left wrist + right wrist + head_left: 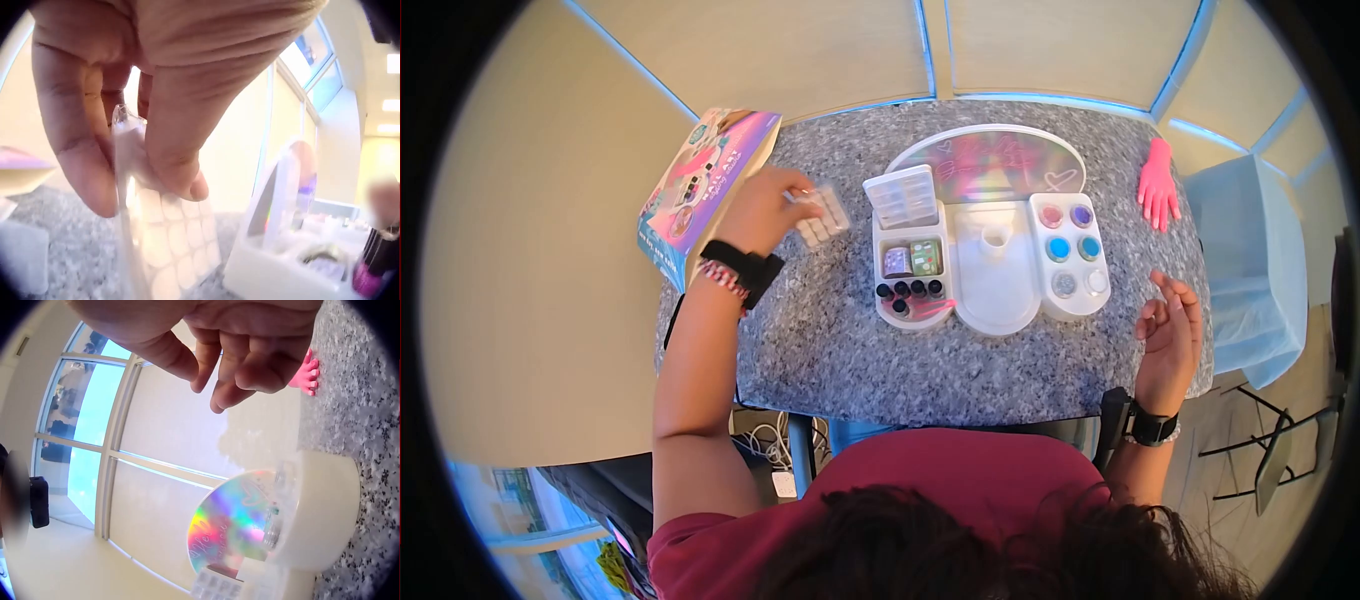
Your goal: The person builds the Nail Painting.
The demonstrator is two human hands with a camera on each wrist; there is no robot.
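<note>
My left hand (772, 205) pinches a clear pack of pale oval pieces (822, 216) between thumb and fingers, beside the nail art box (705, 185). The left wrist view shows the thumb pressed on the near face of the pack (169, 240). My right hand (1170, 335) is held at the table's right side, fingers loosely bent and holding nothing. Between the hands stands a white organizer (1000, 290) with an iridescent backboard (1000, 165), small dark-capped bottles (917, 288), two small patterned items (911, 260) and several colored pots (1058, 249).
A pink plastic hand (1159, 187) lies at the back right of the speckled table (820, 350). A white segmented tray (903, 197) leans up at the organizer's left. To the right are a blue-covered object (1240, 260) and a folding chair (1273, 462).
</note>
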